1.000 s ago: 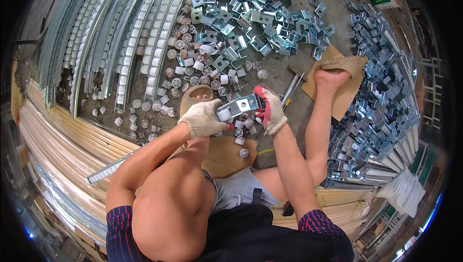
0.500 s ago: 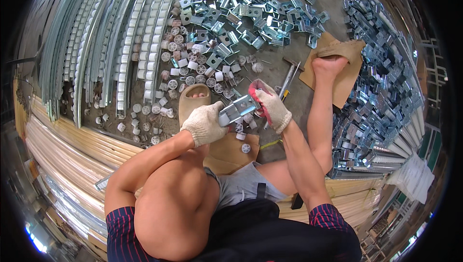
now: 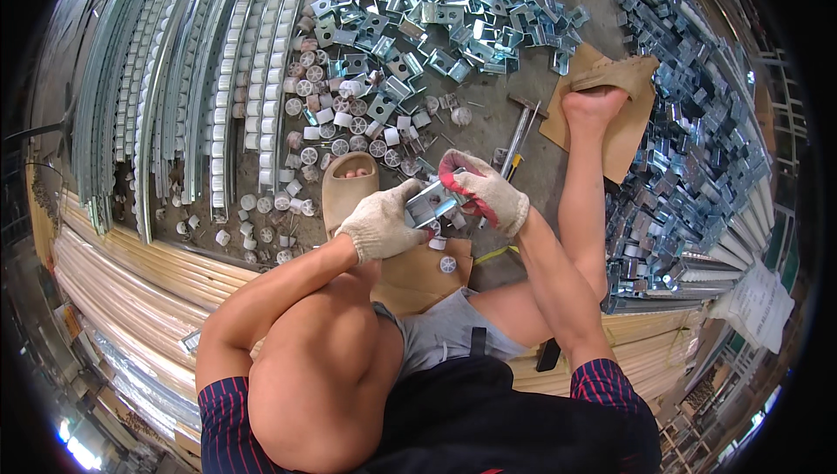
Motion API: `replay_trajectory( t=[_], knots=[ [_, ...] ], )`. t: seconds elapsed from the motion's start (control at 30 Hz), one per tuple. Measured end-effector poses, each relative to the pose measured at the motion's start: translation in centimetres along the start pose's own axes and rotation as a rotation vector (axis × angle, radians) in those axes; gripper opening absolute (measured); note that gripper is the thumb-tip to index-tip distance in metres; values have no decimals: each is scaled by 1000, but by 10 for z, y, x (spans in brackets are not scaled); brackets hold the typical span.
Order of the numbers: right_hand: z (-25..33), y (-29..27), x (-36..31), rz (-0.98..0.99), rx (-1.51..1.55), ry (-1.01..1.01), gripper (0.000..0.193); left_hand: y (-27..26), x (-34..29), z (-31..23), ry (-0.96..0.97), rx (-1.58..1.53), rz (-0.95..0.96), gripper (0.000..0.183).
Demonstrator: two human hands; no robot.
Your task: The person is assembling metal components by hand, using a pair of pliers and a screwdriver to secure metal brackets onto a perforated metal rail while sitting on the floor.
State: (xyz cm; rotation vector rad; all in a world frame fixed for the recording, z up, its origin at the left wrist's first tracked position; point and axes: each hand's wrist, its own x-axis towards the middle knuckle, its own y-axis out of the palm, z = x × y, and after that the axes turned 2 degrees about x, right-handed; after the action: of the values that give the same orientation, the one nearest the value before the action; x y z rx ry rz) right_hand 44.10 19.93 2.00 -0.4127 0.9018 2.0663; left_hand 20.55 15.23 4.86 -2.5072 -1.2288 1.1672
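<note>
In front of my knees, both hands in white knitted gloves meet at a shiny U-shaped metal bracket (image 3: pixel 425 206). My left hand (image 3: pixel 381 219) grips its left end, thumb along the upper side. My right hand (image 3: pixel 485 193), its glove red on the palm and fingers, has its fingers closed around the far right end; they hide that part and anything else inside them. Just below the bracket, a white spoked roller wheel (image 3: pixel 447 265) lies on brown cardboard (image 3: pixel 410 280) between my legs.
Beyond my hands lies a heap of loose metal brackets (image 3: pixel 445 16), with scattered white roller wheels (image 3: pixel 358 125) nearer. Long roller tracks (image 3: pixel 228 99) stretch away on the left. A hammer (image 3: pixel 523 129) rests on the floor. More brackets (image 3: pixel 680 143) are piled at right, past my sandalled foot (image 3: pixel 595 103).
My hands have drawn closer together on the bracket. The right hand has shifted slightly left and covers more of its end. The white piece at the bracket's left end no longer shows.
</note>
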Motion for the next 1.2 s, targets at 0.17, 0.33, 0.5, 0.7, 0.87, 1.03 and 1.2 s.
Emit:
replay_trajectory(
  t=[0.17,0.33,0.5,0.7,0.87,1.03,1.2],
  knots=[
    [-1,22,5,-205,30,91,9,5,3,8,-34,-23,-91,62],
    [-27,49,8,-212,-13,-67,10,13,3,10,-57,99,-132,67],
    [-37,37,16,-265,-205,-157,15,18,8,18,-73,123,-154,76],
    [-46,25,29,-244,-485,-119,40,8,9,26,19,5,-199,86],
    [-63,14,26,-305,-24,49,25,-23,-68,73,-214,-311,-495,75],
    [-59,23,17,-394,-123,74,24,35,-218,207,-1032,236,-1522,77],
    [-52,30,19,-220,-63,10,16,121,-264,283,-1069,-1258,-1963,70]
  ],
)
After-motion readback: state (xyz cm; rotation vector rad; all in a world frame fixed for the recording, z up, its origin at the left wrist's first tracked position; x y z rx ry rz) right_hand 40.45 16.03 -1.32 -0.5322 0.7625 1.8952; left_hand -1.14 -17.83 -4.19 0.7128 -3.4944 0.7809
